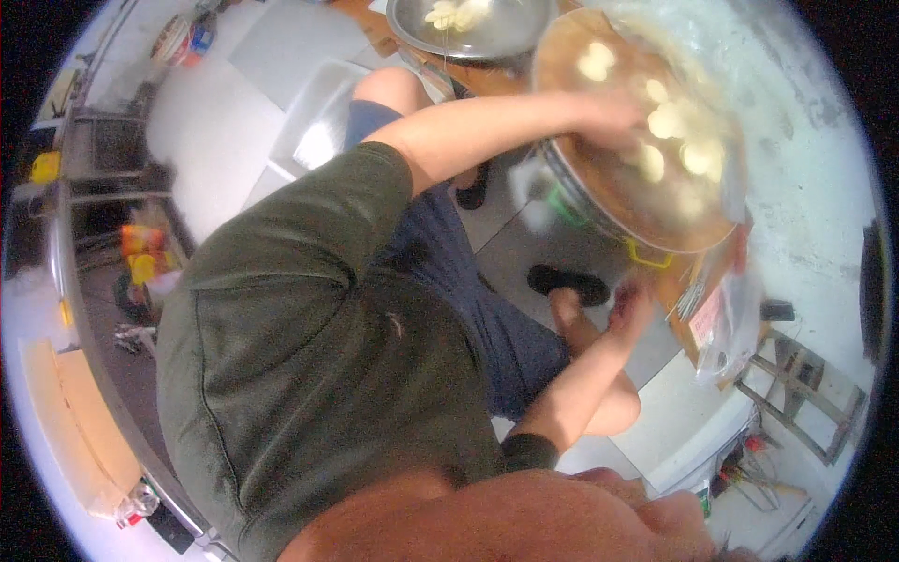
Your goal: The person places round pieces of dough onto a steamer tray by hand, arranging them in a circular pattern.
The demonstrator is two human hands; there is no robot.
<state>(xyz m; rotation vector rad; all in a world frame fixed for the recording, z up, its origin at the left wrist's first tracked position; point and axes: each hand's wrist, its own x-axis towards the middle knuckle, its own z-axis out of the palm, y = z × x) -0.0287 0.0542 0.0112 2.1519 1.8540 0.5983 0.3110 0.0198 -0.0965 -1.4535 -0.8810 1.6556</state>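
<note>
A wide round vessel (604, 190) with a brown surface and a pale rim stands before me, a yellow handle (647, 254) at its side. Pale yellow rounded pieces (666, 121) are scattered across the brown surface. My left hand (614, 118) is over it, beside several pieces; blur hides whether the fingers hold one. Below the yellow handle, apart from the vessel, is my right hand (632, 302). It is blurred too, and its fingers cannot be made out. A metal basin (484, 38) beyond my left forearm holds similar pale pieces.
A wooden surface (685, 281) beside the vessel bears thin sticks (687, 298) and a clear plastic bag (730, 323). A translucent plastic box (309, 119) lies near my left knee. Farther right is a metal frame (808, 386); a cardboard box (84, 428) is at the lower left.
</note>
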